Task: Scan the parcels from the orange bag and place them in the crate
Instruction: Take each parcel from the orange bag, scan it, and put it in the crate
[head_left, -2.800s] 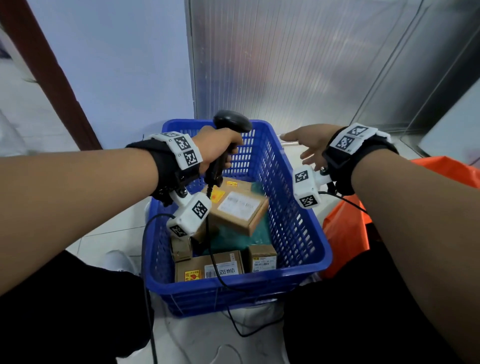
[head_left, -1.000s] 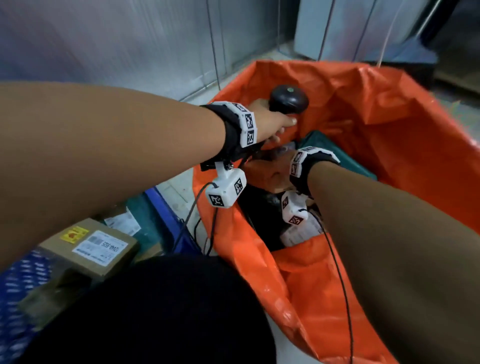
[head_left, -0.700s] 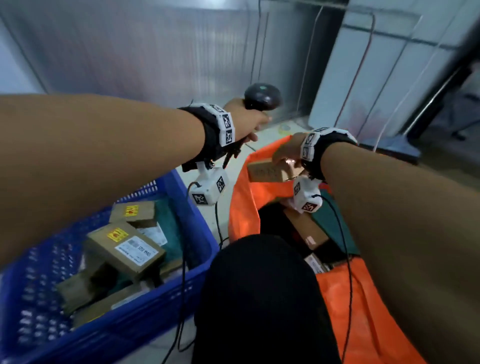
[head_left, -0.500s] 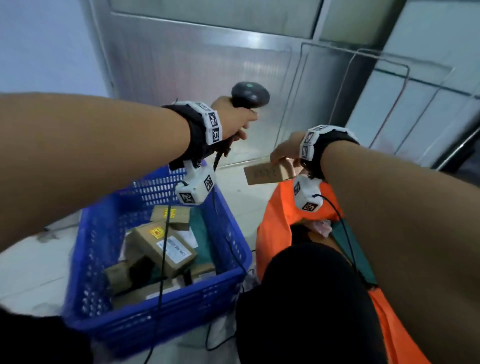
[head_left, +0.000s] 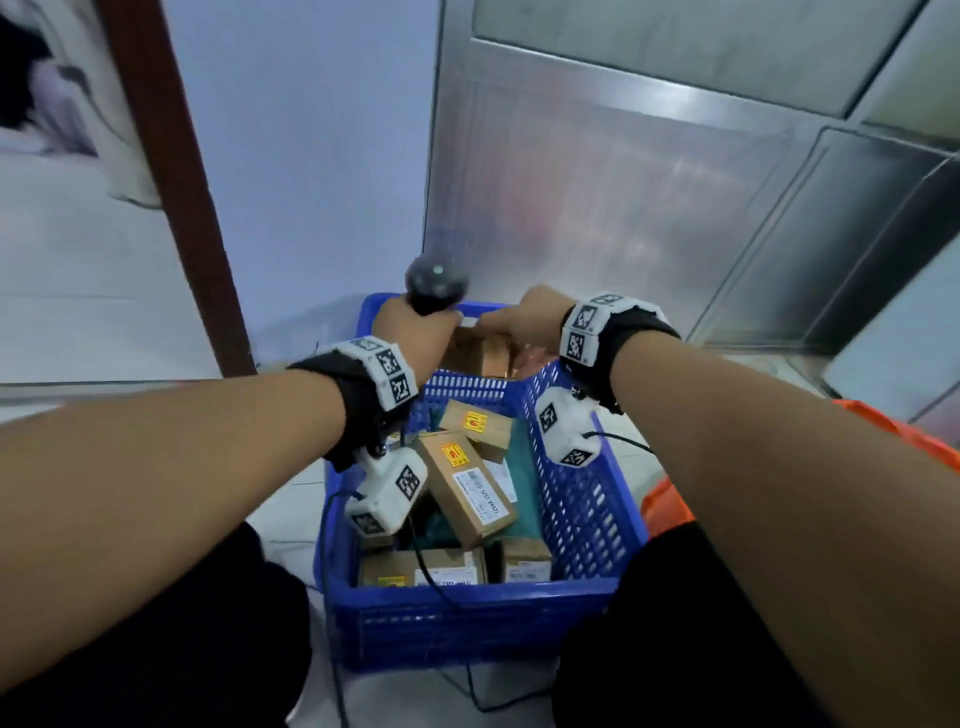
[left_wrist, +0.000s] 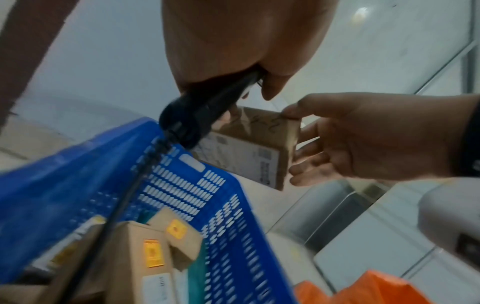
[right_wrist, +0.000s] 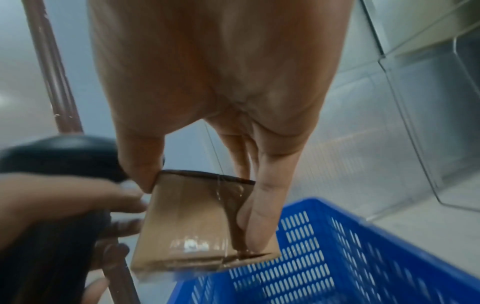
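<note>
My right hand (head_left: 524, 325) pinches a small brown cardboard parcel (head_left: 483, 353) by its ends, above the far rim of the blue crate (head_left: 467, 603). The parcel (left_wrist: 249, 152) has a white label on its lower face; thumb and fingers clamp the box (right_wrist: 197, 224) in the right wrist view. My left hand (head_left: 415, 338) grips the black handheld scanner (head_left: 436, 283), whose head sits right beside the parcel. The scanner's handle (left_wrist: 200, 119) and cable hang over the crate. An edge of the orange bag (head_left: 670, 512) shows at the right.
Several brown boxes with yellow stickers and labels (head_left: 467, 488) lie in the crate over a teal packet. A metal panel wall (head_left: 623, 208) stands behind, a brown post (head_left: 176, 187) at left. My dark-clothed knees flank the crate. The scanner cable (head_left: 457, 623) trails across the floor.
I turned from the orange bag back to the crate. My right hand lifted a parcel out of the bag and carried it left, up to the scanner over the crate's far rim.
</note>
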